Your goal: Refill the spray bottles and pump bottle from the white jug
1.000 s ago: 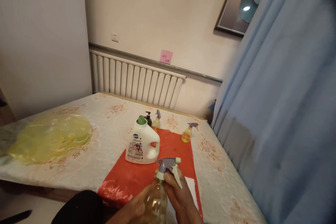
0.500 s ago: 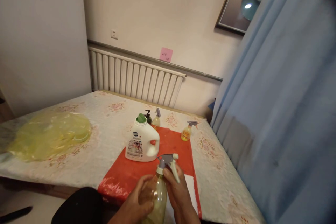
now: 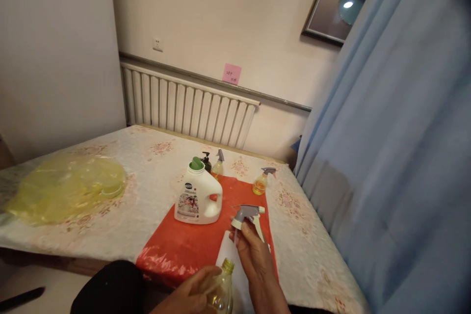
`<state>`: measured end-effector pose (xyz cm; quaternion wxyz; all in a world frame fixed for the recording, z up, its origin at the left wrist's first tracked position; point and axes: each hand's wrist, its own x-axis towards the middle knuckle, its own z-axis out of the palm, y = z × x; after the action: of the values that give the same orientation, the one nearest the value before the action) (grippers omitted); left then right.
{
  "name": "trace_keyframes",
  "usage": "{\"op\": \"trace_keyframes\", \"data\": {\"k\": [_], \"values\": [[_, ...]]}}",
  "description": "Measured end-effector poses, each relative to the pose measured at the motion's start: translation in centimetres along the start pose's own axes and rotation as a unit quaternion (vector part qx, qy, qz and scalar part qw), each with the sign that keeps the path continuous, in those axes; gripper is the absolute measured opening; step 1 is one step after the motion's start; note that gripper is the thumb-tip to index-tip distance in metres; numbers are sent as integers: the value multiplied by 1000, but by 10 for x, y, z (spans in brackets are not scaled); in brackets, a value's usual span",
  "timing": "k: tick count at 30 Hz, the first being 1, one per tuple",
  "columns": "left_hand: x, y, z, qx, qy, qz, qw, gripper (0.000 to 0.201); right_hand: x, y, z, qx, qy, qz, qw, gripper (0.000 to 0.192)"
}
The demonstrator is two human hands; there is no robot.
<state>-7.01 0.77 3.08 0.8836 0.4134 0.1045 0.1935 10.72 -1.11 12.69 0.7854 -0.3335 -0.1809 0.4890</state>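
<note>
My left hand (image 3: 195, 289) is wrapped round a clear yellowish spray bottle (image 3: 222, 289) at the bottom of the view, its threaded neck bare. Above and to the right of that neck, my right hand (image 3: 253, 252) grips a grey and white trigger sprayer head (image 3: 246, 216). The head's thin dip tube hangs down beneath it, apart from the bottle. Beyond my hands, a white detergent jug (image 3: 198, 196) with a handle stands upright on a red plastic sheet (image 3: 172, 250). A green piece (image 3: 196, 163) sits in the jug's mouth.
Behind the jug stand a dark pump bottle (image 3: 206, 161) and a spray bottle (image 3: 218, 166). Another spray bottle (image 3: 259, 185) with yellow liquid is at the sheet's right edge. A yellow plastic bag (image 3: 66, 189) lies left on the flowered tablecloth (image 3: 162, 148). A blue curtain (image 3: 390, 147) hangs right.
The sprayer head has come off the bottle and moved up and right in my right hand. My left hand has moved lower with the bottle.
</note>
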Motion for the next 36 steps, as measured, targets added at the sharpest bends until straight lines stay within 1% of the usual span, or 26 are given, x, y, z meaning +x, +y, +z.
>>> {"op": "trace_keyframes", "data": {"k": [3,6,8,9,12,14,16,17,20,22,23,25,28,32,33,36], "values": [[-7,1,-3,37,21,-3,999,73,4,-9,-2,-22,16,-48,998,25],[-12,1,-7,71,48,-14,996,77,13,-17,-11,-44,32,-105,993,34],[-12,-1,-13,95,65,-15,993,81,23,-21,-23,-39,64,-127,989,39],[-11,-3,-17,104,77,-11,992,83,28,-22,-31,-32,91,-136,986,40],[-7,-10,-33,117,118,13,986,89,41,-22,-56,-22,143,-143,979,34],[-3,-11,-45,136,155,36,978,91,48,-20,-70,-21,158,-136,978,33],[2,-8,-58,200,218,56,954,86,52,-16,-80,-20,164,-124,978,33],[5,-6,-63,248,253,66,933,81,54,-14,-84,-19,166,-118,979,33],[15,5,-75,389,343,110,848,68,58,-8,-92,-19,173,-101,979,32],[21,13,-78,448,372,148,799,64,61,-6,-97,-20,176,-95,980,32],[25,16,-79,466,378,163,783,64,63,-6,-100,-21,176,-92,980,31],[32,22,-80,487,373,178,769,65,68,-6,-107,-24,176,-85,980,31],[42,27,-83,504,365,184,761,67,78,-8,-117,-32,177,-77,981,32],[52,23,-99,517,375,192,745,68,95,-9,-129,-49,181,-63,980,37],[53,21,-104,522,377,192,740,68,99,-9,-131,-56,182,-58,980,34],[56,12,-116,544,375,193,726,67,114,-11,-135,-85,175,-40,980,16]]}}
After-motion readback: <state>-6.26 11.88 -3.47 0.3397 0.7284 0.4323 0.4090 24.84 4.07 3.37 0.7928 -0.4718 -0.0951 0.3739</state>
